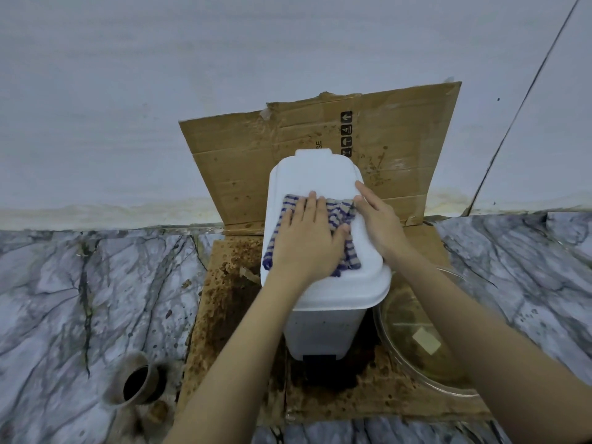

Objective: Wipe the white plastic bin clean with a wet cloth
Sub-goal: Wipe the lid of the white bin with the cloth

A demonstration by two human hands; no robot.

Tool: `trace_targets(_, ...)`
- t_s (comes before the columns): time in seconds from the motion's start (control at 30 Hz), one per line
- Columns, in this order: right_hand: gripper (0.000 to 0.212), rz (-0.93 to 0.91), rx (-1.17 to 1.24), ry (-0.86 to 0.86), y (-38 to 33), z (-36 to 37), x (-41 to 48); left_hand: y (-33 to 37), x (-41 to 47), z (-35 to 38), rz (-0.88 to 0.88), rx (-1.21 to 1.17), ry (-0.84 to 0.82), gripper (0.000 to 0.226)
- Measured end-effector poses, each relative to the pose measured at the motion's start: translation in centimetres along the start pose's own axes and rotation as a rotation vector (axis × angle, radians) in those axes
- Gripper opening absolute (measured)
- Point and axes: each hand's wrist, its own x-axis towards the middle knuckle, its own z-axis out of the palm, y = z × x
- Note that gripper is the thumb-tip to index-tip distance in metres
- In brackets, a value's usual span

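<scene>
Head view: the left hand (304,238) presses flat, fingers spread, on the cloth (339,219) atop the bin (320,174) lid; the unwiped lid stretches beyond the fingertips. The right hand (378,219), fingers extended, steadies the lid's edge.

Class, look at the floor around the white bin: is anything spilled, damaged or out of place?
Yes. The cardboard under the bin is soaked and splattered with brown stains, darkest at the bin's base, and its upright flap has a torn top edge.

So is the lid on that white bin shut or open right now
Shut. The lid lies flat over the bin, with the left hand pressing the striped cloth on top of it.
</scene>
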Motion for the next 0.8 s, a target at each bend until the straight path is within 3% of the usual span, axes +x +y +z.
trace_targets(0.2,0.043,0.039,0.003,-0.008,-0.6,-0.1,-0.6,-2.0,2.6,-1.0,-0.171,-0.064,0.028,0.065)
trace_targets(0.43,0.042,0.054,0.045,-0.03,-1.1,-0.1,-1.0,1.0,-1.1,-0.3,-0.194,0.01,0.006,0.067)
trace_targets(0.53,0.041,0.188,0.263,-0.086,-1.5,-0.4,-1.1,3.3,-1.0,0.3,-0.167,0.003,-0.015,0.067)
trace_targets(0.63,0.025,0.289,0.472,-0.101,-2.3,-1.3,-1.6,5.0,0.5,0.2,-0.148,-0.085,-0.025,0.067)
trace_targets(0.7,0.033,0.265,0.359,-0.016,-3.0,-1.9,-1.9,5.5,1.1,-0.7,-0.126,-0.339,-0.027,0.064)
trace_targets(0.8,0.043,0.03,-0.04,0.175,-5.1,-2.0,-2.6,4.0,0.9,-2.7,-0.111,-0.703,0.116,0.056)
